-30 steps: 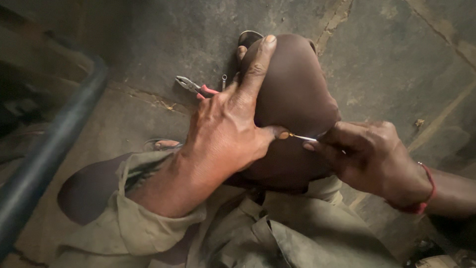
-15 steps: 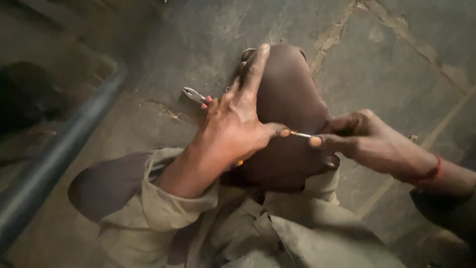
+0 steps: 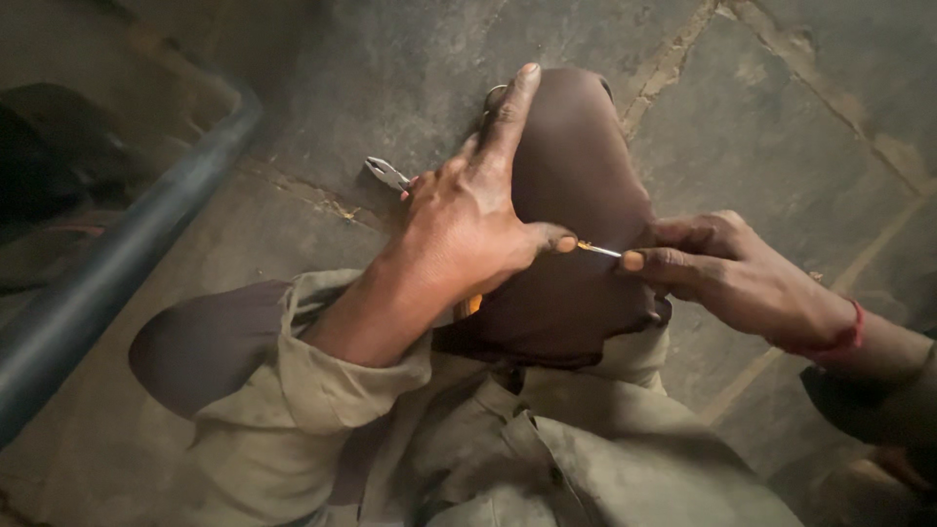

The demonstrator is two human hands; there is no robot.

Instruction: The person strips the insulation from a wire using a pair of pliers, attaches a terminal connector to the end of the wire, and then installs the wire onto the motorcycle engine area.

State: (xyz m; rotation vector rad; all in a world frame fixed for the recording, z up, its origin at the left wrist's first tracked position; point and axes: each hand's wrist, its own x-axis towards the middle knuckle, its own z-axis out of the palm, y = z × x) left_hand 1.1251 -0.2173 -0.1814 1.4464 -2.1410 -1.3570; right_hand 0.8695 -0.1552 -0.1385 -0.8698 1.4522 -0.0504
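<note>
Head camera looks straight down on a seated person's raised knee (image 3: pixel 576 195), clad in dark brown cloth, where a thin wire (image 3: pixel 597 249) with a yellow-sheathed end runs nearly level between the two hands. Its long axis lies left to right across the knee, pointing from one hand to the other. Left hand (image 3: pixel 468 220) lies spread over the knee's left side, forefinger stretched up toward the kneecap, thumb pressed on the wire's yellow end; a bit of yellow also shows under the palm. Right hand (image 3: pixel 727 273) reaches in from the right edge, wrist bent, fingers (image 3: pixel 649 262) pinched on the wire's bare tip, a red band (image 3: pixel 851 332) at the wrist. Both hands sit equally close to the wire, one at each end. Pliers (image 3: pixel 387 174) lie on the stone floor (image 3: pixel 781 117) just beyond the left hand's knuckles, beside a grey pipe (image 3: pixel 127 263).
</note>
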